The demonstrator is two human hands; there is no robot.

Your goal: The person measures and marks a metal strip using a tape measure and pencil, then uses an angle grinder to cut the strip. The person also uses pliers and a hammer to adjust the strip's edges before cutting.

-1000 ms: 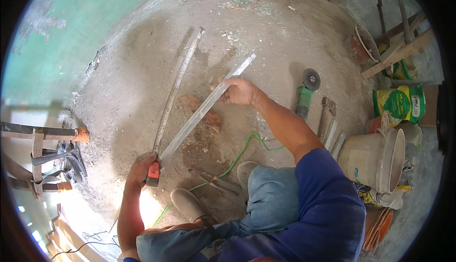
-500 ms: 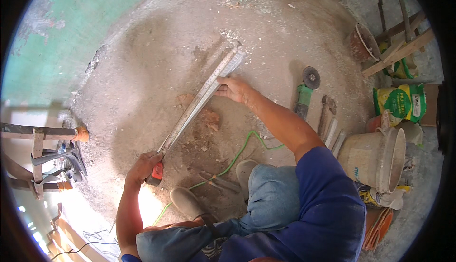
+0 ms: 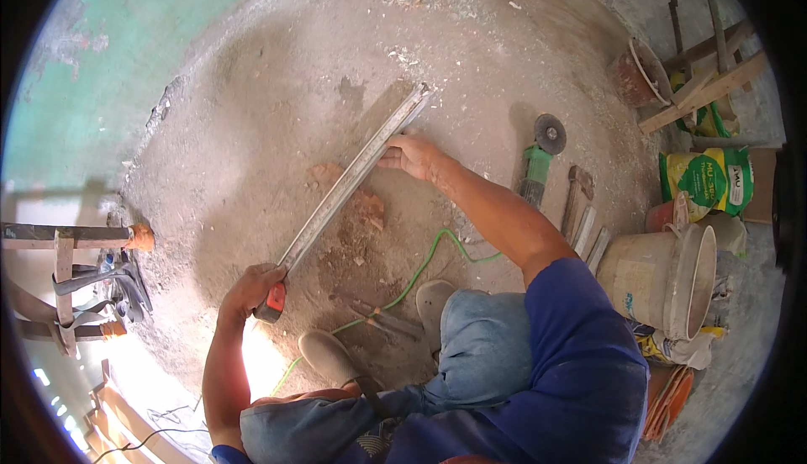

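A long, thin metal channel [image 3: 351,180] runs slantwise above the dirt floor, from my left hand up to the far right. My left hand [image 3: 250,289] is closed round a red and black tape measure [image 3: 271,302], right at the channel's near end. Whether the tape's blade lies along the channel is hard to make out. Toward the far end, my right hand [image 3: 412,158] grips the channel's edge with bent fingers; the thumb is on top and the other fingers are partly hidden beneath the metal.
On the right lie a green angle grinder [image 3: 535,166], a hammer [image 3: 577,199], a large pale bucket [image 3: 647,279] and a green-yellow bag [image 3: 706,180]. A green cord [image 3: 429,258] and pliers-like tools [image 3: 387,317] lie near my feet. A wooden frame [image 3: 67,283] stands left.
The metal channel has tilted slightly, so it looks narrower and sharper, and its far end sits a little lower. Both hands keep their hold almost in place.
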